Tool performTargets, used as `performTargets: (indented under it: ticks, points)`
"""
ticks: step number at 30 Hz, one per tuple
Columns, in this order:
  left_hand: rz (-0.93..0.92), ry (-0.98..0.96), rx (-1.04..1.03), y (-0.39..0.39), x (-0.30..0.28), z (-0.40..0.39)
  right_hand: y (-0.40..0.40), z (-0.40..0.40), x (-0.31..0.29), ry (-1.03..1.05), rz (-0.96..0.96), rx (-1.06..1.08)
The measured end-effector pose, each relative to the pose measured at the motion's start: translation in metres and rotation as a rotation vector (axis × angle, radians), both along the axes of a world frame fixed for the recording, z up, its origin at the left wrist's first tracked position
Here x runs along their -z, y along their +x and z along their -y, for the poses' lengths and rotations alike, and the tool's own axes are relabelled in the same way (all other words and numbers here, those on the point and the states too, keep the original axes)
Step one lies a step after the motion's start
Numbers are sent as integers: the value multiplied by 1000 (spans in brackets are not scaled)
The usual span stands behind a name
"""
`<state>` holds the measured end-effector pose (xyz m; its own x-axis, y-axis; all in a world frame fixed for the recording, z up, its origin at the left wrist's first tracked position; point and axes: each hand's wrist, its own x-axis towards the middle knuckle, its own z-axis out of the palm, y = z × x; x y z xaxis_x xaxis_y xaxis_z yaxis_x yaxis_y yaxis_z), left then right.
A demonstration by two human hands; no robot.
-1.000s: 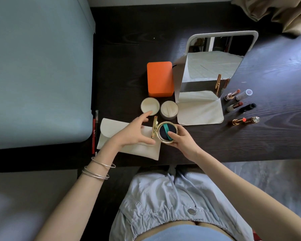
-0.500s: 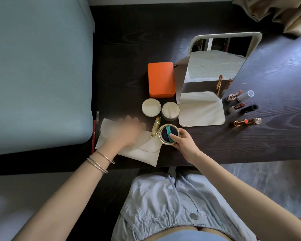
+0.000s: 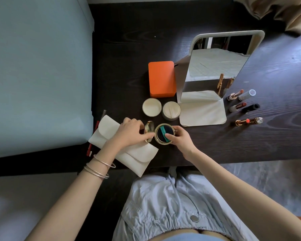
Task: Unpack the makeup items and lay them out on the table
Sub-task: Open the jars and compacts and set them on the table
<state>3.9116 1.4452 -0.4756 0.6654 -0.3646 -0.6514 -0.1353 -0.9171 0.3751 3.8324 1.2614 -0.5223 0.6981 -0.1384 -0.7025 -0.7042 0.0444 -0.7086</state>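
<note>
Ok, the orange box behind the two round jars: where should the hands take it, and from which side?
Probably across its two long sides, coming from above. The orange box lies flat, rounded and narrow enough to span. Its left side is free; the mirror stands close on its right, and the open jar sits just in front, so a low approach is crowded.

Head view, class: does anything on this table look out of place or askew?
One thing stands out: a red pencil lies at the table's left edge, half tucked under the white pouch, apart from the neat lipsticks on the right. The open gold compact, held by both hands, looks in order.
</note>
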Motion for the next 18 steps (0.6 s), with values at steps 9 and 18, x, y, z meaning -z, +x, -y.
performTargets:
  ticks: [9,18]
  points:
    - [-76,-30,-281,5,12,21,1,-2,-6,-580,50,-177]
    - [-128,-45,-382,7,20,12,4,-3,-10,-671,41,-191]
